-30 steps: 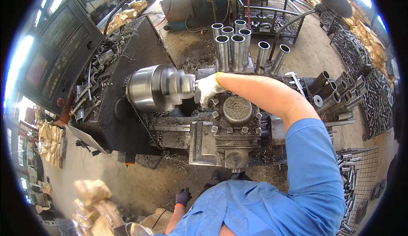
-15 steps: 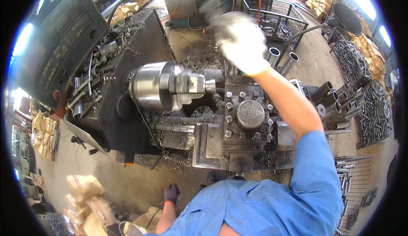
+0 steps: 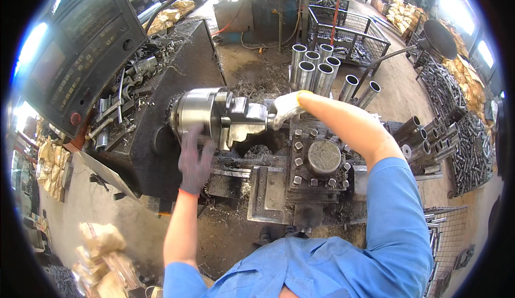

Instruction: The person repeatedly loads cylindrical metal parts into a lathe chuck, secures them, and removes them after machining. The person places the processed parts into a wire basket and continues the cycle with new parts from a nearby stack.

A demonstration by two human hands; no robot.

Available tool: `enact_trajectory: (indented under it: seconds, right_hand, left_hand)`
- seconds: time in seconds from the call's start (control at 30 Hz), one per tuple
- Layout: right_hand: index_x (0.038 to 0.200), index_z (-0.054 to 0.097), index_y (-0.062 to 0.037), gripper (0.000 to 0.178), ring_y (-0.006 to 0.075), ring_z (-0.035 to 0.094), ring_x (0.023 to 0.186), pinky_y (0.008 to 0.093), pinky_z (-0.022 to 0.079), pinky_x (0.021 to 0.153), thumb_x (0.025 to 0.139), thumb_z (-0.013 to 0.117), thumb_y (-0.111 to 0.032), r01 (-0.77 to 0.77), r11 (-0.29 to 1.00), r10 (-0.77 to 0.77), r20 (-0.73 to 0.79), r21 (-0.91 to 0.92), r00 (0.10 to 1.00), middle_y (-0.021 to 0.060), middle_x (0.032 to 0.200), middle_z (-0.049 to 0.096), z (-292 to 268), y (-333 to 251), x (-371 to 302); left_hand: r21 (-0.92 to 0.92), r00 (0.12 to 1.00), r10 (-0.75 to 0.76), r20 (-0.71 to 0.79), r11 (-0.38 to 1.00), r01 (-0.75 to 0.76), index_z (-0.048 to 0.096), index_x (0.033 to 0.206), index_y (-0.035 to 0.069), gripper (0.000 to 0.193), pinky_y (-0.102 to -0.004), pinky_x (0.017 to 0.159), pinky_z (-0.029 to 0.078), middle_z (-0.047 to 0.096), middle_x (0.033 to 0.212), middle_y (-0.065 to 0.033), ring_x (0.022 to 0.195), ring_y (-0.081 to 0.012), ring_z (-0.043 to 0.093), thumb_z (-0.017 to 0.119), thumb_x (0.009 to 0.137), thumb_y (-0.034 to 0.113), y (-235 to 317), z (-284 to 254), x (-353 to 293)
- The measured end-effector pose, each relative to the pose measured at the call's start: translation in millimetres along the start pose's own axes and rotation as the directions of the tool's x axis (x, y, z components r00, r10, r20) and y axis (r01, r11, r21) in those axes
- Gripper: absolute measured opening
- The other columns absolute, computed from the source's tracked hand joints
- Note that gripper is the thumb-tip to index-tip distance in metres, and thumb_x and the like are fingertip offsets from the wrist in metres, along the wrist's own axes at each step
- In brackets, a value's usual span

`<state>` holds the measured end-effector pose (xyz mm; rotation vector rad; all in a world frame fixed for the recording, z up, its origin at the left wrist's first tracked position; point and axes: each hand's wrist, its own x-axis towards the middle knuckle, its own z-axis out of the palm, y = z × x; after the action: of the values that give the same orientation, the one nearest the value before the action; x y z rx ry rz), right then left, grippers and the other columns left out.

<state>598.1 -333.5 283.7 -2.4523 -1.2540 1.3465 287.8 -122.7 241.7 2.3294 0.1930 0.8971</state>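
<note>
A round steel lathe chuck [image 3: 194, 111] with stepped jaws [image 3: 240, 116] is at the middle left. From the jaws sticks the narrow end of a steel workpiece [image 3: 270, 121]. My right hand [image 3: 286, 108], in a white glove, curls its fingers round that end. My left hand [image 3: 196, 161], in a dark glove, is at the chuck's near side with fingers stretched and apart, slightly blurred. Whether it touches the chuck, I cannot tell. Right of the chuck sits a square tool post [image 3: 324, 157] ringed with bolts.
Several steel tubes [image 3: 315, 71] stand upright behind the tool post, and more tubes [image 3: 421, 137] stand at the right. A control panel [image 3: 75, 56] rises at the left. A lamp [image 3: 437, 39] reaches in from the right. Metal chips and scraps [image 3: 129, 83] lie on the machine's left housing.
My right hand has come down from above the standing tubes to the workpiece end. My left hand has risen from low beside my body to the chuck. The jaws, smeared before, look sharper.
</note>
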Motion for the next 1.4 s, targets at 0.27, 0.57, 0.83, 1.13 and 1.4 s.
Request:
enact_trajectory:
  seconds: [0.27, 0.57, 0.83, 1.13, 1.4]
  right_hand:
    - [0.115, 0.077, 0.0012, 0.066, 0.0347, 0.077, 0.099, 0.0436, 0.06, 0.089, 0.065, 0.089, -0.04, 0.144, 0.949, -0.271, -0.492, -0.279, 0.827, 0.0242, 0.11, 0.079, 43.8, 12.6, 23.9]
    - [0.128, 0.071, 0.0027, 0.058, 0.0186, 0.074, 0.082, 0.0342, 0.06, 0.069, 0.085, 0.087, -0.034, 0.011, 0.986, -0.045, 0.201, 0.168, 0.979, 0.0123, 0.092, 0.077, 0.5, 20.8, 20.9]
    - [0.122, 0.071, 0.0005, 0.074, 0.0409, 0.075, 0.1, 0.0487, 0.059, 0.091, 0.068, 0.084, -0.048, -0.074, 0.918, -0.1, -0.409, -0.39, 0.907, 0.0252, 0.109, 0.077, 19.9, 79.8, -58.7]
    - [0.134, 0.062, -0.0006, 0.075, 0.0262, 0.076, 0.089, 0.037, 0.061, 0.079, 0.072, 0.091, -0.031, 0.204, 0.96, 0.104, -0.918, 0.194, 0.382, 0.0191, 0.112, 0.075, 69.8, 14.5, -221.5]
    - [0.135, 0.064, 0.0042, 0.061, 0.0148, 0.071, 0.083, 0.0304, 0.062, 0.072, 0.086, 0.085, -0.025, 0.418, 0.251, -0.117, -0.401, 0.873, 0.909, 0.0088, 0.103, 0.075, 252.1, -116.4, -180.8]
  left_hand:
    - [0.436, 0.98, 0.194, 0.048, 0.878, -0.196, 0.057, 0.153, 0.006, 0.066, -0.0506, 0.132, 0.025, 0.055, 0.159, -0.0166, 0.154, -0.0373, 0.044, 0.062, 0.104, 0.05, -32.8, 38.5, 87.7]
    - [0.517, 0.941, 0.337, 0.02, 0.802, -0.299, 0.06, 0.151, 0.005, 0.059, -0.053, 0.13, 0.028, 0.06, 0.154, -0.0179, 0.149, -0.0392, 0.049, 0.06, 0.106, 0.043, -45.5, 41.6, 85.6]
    - [0.541, 0.94, 0.338, 0.048, 0.782, -0.309, 0.061, 0.149, 0.005, 0.057, -0.0546, 0.13, 0.028, 0.061, 0.152, -0.0174, 0.148, -0.039, 0.05, 0.054, 0.107, 0.043, -40.9, 38.6, 86.2]
    - [0.609, 0.968, 0.209, 0.139, 0.753, -0.25, 0.055, 0.154, 0.004, 0.057, -0.052, 0.131, 0.027, 0.053, 0.16, -0.0185, 0.155, -0.0366, 0.043, 0.054, 0.11, 0.039, -26.7, 33.9, 89.3]
    - [-0.755, 0.756, 0.01, 0.654, 0.062, 0.652, 0.05, 0.152, 0.002, 0.059, -0.0435, 0.113, 0.049, 0.065, 0.142, -0.0169, 0.132, -0.03, 0.061, 0.073, 0.102, 0.023, 101.7, 23.6, -94.6]
